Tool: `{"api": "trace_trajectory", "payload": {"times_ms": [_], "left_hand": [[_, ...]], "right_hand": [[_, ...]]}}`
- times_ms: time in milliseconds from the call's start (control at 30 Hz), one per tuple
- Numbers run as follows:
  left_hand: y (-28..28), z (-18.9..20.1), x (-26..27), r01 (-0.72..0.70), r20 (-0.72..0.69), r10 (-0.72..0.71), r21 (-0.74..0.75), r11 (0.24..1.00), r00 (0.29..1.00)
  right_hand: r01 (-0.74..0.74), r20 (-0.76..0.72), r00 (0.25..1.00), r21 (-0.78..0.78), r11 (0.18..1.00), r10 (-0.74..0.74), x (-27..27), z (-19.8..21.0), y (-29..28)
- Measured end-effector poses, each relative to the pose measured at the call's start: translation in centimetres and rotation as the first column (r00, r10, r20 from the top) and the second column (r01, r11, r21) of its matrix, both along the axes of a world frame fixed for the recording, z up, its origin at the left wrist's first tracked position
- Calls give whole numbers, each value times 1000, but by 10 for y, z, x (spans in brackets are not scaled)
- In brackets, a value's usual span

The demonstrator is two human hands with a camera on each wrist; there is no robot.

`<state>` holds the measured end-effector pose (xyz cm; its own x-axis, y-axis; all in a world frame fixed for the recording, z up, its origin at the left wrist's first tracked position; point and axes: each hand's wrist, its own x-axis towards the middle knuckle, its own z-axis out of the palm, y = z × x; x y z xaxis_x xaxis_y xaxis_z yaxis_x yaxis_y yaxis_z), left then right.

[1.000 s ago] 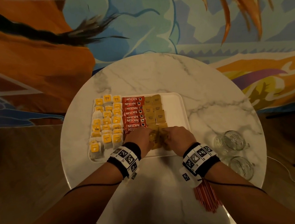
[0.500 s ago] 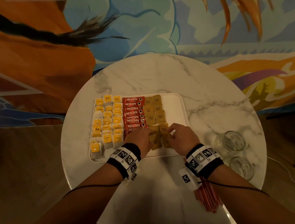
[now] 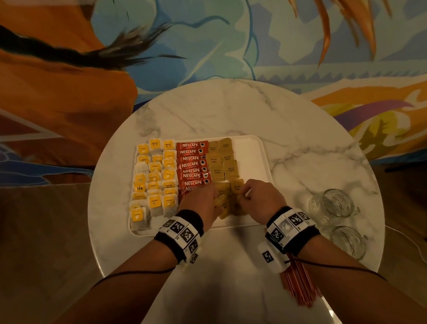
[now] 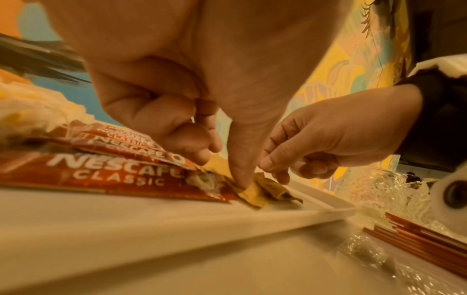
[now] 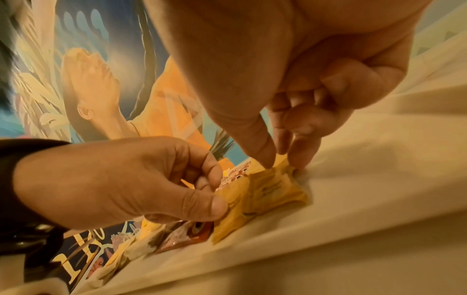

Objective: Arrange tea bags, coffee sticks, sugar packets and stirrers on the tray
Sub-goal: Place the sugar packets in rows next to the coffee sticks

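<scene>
A white tray (image 3: 255, 154) holds rows of yellow-tagged tea bags (image 3: 153, 184) on its left, red coffee sticks (image 3: 192, 164) in the middle and brown sugar packets (image 3: 221, 161) beside them. At the tray's near end my left hand (image 3: 215, 201) pinches a sugar packet (image 4: 252, 193) next to the last coffee stick. My right hand (image 3: 243, 195) pinches the far edge of a neighbouring sugar packet (image 5: 275, 185) between thumb and fingers. Red stirrers (image 3: 301, 287) lie on the table, partly under my right forearm.
The tray sits on a round marble table (image 3: 227, 101). Two glass mugs (image 3: 330, 204) (image 3: 349, 242) stand on the table right of the tray, close to my right wrist. A painted wall rises behind the table.
Both hands stay on the near sugar packets. My right hand has shifted slightly to the right and away from me, so more of the packets shows between the hands.
</scene>
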<state>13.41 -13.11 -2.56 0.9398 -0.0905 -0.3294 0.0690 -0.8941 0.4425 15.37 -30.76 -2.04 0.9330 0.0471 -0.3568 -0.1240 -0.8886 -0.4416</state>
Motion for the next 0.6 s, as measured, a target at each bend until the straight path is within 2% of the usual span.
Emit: {"api": "trace_trajectory", "payload": {"times_ms": [133,267,367,600], "left_hand": [[-1,3,-2,9,0,-9,-6,1000,1000],[-1,2,0,14,-25,-14,-6,1000,1000],[-3,2,2,42,-70,-47,-67,997,996],[-6,6,-4,94,23,-94,-2,996,995]], "right_hand": [[22,-8,1000,-6,1000,-22,-1,-1,-4],[-21,-34,999,-3,1000,21,-1,-2,-1],[-25,-39,999,-10,1000,25,-1,-2,1],[-22,-43,999,2,1000,22,-1,-1,3]]}}
